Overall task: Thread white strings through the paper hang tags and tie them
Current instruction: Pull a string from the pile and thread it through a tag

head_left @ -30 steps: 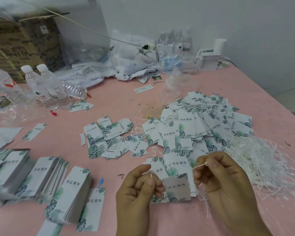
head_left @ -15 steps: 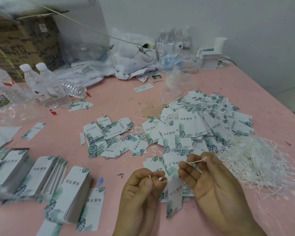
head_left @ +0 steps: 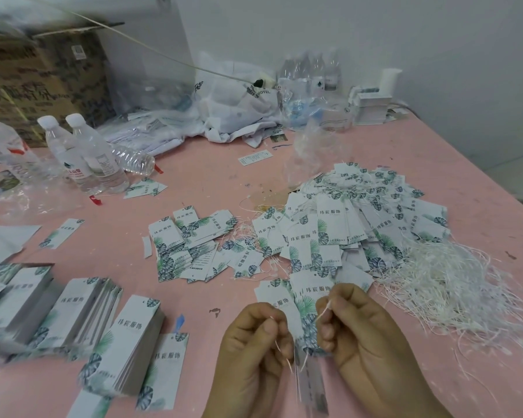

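- Head view: I saw the left hand (head_left: 255,342) and right hand (head_left: 357,330) drawn closer together than a second before, each pinching one end of the string (head_left: 322,313) in curled fingers.
- The tag (head_left: 310,378), earlier held flat between them, hung edge-on below the hands, blurred; I judged the string threaded and the knot being started.
- The hands worked at the near edge of the pink table (head_left: 212,182); tied tags (head_left: 360,224) lay just beyond, loose strings (head_left: 453,285) right of the hands, stacks (head_left: 127,336) left.
- Bottles (head_left: 85,158), a carton (head_left: 43,82) and a white wall (head_left: 375,34) stood at the table's far side.
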Available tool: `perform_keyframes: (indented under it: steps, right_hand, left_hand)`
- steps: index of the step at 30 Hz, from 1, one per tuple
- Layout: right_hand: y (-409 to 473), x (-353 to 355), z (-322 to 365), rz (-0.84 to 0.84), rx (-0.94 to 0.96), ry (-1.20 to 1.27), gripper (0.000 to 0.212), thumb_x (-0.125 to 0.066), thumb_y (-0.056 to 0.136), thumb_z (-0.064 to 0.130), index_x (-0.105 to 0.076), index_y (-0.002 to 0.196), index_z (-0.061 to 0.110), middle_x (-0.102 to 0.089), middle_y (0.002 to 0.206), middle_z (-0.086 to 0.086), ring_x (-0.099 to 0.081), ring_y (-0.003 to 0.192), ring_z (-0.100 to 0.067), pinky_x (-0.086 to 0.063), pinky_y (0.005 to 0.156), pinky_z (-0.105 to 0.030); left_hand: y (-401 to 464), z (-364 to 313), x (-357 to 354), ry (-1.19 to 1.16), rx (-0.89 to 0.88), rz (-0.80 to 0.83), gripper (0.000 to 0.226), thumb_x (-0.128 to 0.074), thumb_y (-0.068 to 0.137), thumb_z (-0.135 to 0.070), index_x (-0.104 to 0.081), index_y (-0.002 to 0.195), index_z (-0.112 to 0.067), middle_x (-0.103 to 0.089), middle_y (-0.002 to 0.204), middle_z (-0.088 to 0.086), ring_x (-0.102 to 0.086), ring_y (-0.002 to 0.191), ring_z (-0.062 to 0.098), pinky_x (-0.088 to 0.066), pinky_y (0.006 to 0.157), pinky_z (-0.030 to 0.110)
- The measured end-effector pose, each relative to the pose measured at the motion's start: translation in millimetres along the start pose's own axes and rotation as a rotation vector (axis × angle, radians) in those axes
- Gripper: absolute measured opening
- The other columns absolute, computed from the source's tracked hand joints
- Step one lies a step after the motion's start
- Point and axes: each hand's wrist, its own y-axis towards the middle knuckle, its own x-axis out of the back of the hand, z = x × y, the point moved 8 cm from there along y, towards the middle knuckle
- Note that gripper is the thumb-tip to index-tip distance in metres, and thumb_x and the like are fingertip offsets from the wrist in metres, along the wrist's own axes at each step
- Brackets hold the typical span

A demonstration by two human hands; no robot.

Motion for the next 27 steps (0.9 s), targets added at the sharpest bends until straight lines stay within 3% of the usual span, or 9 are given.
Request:
perform_keyframes:
  steps: [4, 7, 10, 17, 22, 27]
  right_hand:
    - [-5.8, -4.1, -2.3, 0.046, 0.025, -0.15, 0.014, -0.065, 0.072, 0.004, -0.075, 0.08, 0.01, -0.062, 0.063, -0.015, -0.057, 0.047, -0.016, -0.048, 0.042, -0.024]
    - [-8.9, -6.3, -5.8, 0.061, 0.012, -0.259, 0.013, -0.078, 0.07, 0.005, -0.077, 0.082, 0.009, -0.067, 0.065, -0.018, -0.062, 0.05, -0.018, -0.053, 0.048, -0.026]
    - [-12.2, -8.6, -2.2, 0.037, 0.062, -0.355, 0.018, -0.073, 0.065, 0.013, -0.077, 0.083, 0.011, -0.068, 0.066, -0.02, -0.063, 0.051, -0.021, -0.055, 0.053, -0.027]
    - [-19.2, -7.9, 6.7, -0.069, 0.221, -0.496, 0.028, -0.067, 0.075, -0.013, -0.077, 0.078, 0.013, -0.066, 0.059, -0.021, -0.064, 0.048, -0.02, -0.057, 0.051, -0.026]
    - [-20.7, -6.2, 6.4, -0.118, 0.235, -0.51, 0.016, -0.074, 0.059, 0.014, -0.078, 0.074, 0.018, -0.068, 0.06, -0.017, -0.066, 0.053, -0.015, -0.057, 0.054, -0.025]
    - [-22.0, -4.1, 6.6, -0.126, 0.25, -0.557, 0.019, -0.076, 0.058, 0.024, -0.079, 0.076, 0.022, -0.07, 0.061, -0.016, -0.067, 0.054, -0.015, -0.058, 0.057, -0.026]
  left_hand:
    - [-2.8, 0.7, 2.8, 0.176, -0.049, -0.029, 0.048, -0.1, 0.035, -0.032, -0.074, 0.068, -0.008, -0.058, 0.054, 0.013, -0.051, 0.04, 0.013, -0.043, 0.038, 0.02]
    - [-3.7, -2.9, 3.9, 0.296, -0.113, -0.048, 0.03, -0.09, 0.045, -0.023, -0.075, 0.067, -0.011, -0.058, 0.051, 0.012, -0.05, 0.04, 0.012, -0.043, 0.04, 0.02]
    - [-4.5, -6.3, 5.4, 0.366, -0.147, -0.063, 0.019, -0.081, 0.051, -0.023, -0.076, 0.067, -0.013, -0.061, 0.051, 0.01, -0.052, 0.041, 0.011, -0.045, 0.043, 0.02]
    - [-10.3, -12.9, 1.0, 0.459, -0.227, -0.042, 0.014, -0.08, 0.055, -0.023, -0.076, 0.067, -0.017, -0.065, 0.053, 0.006, -0.058, 0.047, 0.008, -0.046, 0.048, 0.016]
    - [-10.4, -13.0, 0.4, 0.55, -0.233, -0.049, 0.019, -0.08, 0.056, -0.027, -0.076, 0.07, -0.016, -0.065, 0.055, 0.008, -0.055, 0.05, 0.009, -0.045, 0.05, 0.018]
    - [-9.7, -12.3, 1.5, 0.591, -0.227, -0.072, 0.02, -0.079, 0.056, -0.031, -0.076, 0.07, -0.018, -0.067, 0.056, 0.007, -0.057, 0.051, 0.01, -0.046, 0.051, 0.02]
